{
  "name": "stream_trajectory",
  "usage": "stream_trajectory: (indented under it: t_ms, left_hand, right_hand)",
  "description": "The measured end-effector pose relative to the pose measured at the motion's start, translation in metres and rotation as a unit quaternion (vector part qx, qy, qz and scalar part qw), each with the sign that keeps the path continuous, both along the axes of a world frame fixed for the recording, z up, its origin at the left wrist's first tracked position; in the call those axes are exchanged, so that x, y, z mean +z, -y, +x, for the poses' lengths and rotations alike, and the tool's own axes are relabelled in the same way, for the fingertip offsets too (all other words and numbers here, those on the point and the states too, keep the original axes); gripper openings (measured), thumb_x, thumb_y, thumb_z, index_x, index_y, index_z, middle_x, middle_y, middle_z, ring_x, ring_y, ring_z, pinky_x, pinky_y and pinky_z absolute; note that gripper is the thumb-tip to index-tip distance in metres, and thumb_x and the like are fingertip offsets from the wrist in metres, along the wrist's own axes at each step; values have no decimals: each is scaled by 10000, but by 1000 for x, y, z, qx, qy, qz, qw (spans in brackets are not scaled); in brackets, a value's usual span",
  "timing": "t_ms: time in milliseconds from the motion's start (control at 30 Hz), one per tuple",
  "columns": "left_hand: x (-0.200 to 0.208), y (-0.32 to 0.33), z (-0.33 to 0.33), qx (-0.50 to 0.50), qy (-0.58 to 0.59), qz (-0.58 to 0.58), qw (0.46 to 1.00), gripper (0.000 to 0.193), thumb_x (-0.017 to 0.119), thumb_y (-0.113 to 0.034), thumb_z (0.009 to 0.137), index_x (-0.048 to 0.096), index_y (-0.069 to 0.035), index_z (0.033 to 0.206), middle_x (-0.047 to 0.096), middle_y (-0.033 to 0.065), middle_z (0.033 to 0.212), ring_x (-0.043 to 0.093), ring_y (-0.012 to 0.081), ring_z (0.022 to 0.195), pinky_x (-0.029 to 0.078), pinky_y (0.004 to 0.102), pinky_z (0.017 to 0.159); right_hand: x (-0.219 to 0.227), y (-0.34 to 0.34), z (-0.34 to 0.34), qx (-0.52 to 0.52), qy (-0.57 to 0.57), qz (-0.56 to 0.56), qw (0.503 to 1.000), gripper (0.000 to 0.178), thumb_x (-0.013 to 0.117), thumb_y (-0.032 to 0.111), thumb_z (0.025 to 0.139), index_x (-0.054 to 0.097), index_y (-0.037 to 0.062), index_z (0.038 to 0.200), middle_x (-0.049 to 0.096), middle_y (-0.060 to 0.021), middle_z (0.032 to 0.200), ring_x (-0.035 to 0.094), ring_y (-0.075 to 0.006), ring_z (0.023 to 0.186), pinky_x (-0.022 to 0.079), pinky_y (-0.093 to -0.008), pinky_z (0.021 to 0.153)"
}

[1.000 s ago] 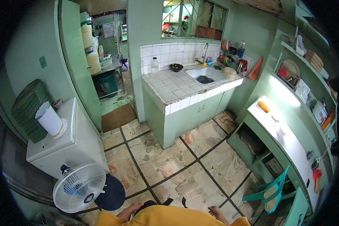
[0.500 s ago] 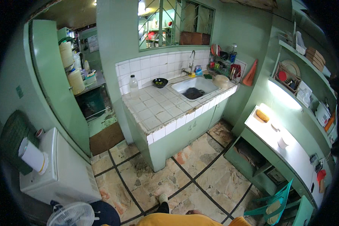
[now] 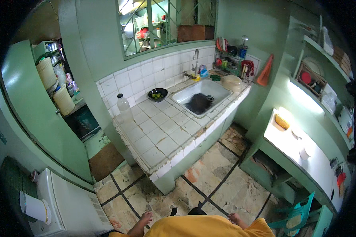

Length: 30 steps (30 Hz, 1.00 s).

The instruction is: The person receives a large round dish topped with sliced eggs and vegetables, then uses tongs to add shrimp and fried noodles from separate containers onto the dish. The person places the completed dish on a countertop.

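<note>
My left hand (image 3: 146, 217) hangs low at the lower edge, in front of my yellow shirt, its fingers loosely bent with nothing seen in them. On the other side, my right hand (image 3: 235, 218) is held out over the floor, fingers partly spread, also without anything visible. Neither touches a thing. Ahead stands a white-tiled counter (image 3: 157, 138). On it are a clear bottle with a dark cap (image 3: 124, 107), a black bowl of small green fruits (image 3: 157, 94), and a white sink (image 3: 178, 96) with a dark round thing (image 3: 199, 103) in its basin below the faucet (image 3: 195, 59).
To the right, a white-topped table (image 3: 283, 132) holds a yellow-brown loaf-shaped thing (image 3: 281, 121) and a white cup (image 3: 305, 153). A teal plastic chair (image 3: 296, 215) stands below it. At left are a white appliance (image 3: 75, 201) and a green door (image 3: 43, 114).
I have come closer to the counter and the view has tilted. Both my hands now show at the lower edge; before, only part of one hand was visible.
</note>
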<state>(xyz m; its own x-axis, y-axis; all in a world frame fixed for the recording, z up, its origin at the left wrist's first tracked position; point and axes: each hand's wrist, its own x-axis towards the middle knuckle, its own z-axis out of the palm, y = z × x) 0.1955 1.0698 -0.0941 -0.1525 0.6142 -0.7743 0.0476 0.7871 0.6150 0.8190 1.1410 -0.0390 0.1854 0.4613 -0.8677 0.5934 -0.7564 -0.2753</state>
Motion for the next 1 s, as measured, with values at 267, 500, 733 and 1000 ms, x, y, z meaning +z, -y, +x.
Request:
stream_trajectory:
  t_ms: [267,500,733,1000]
  left_hand:
    - [-17,-130,18,38,36,-97,994,405,561,-344,944,551,-106,1272,630,53,994,642,215,800,519,434,714]
    - [-12,-184,38,191,24,-216,957,359,510,-374,982,574,-135,1243,627,75,988,629,252,796,505,476,687]
    - [13,-191,76,378,42,-110,919,429,578,-439,938,554,-173,1273,647,63,1158,663,266,929,504,526,757]
    - [40,-70,171,599,-55,-103,792,373,538,-383,930,591,-164,1228,656,68,1018,669,237,775,499,487,587]
  right_hand:
    - [-1,-224,-9,80,257,163,949,620,356,496,1008,673,-34,1067,672,-298,998,654,-431,900,501,-519,851]
    - [126,-604,-77,-162,29,578,799,702,391,503,1025,639,-86,734,640,-194,652,621,-303,603,473,-428,604]
    - [209,-738,-334,-2,-378,583,719,580,460,399,1040,633,-37,698,628,-80,635,578,-159,590,480,-321,623]
    - [203,-554,-522,407,-591,463,520,434,418,189,1038,608,-48,728,650,-126,685,605,-198,627,491,-340,627]
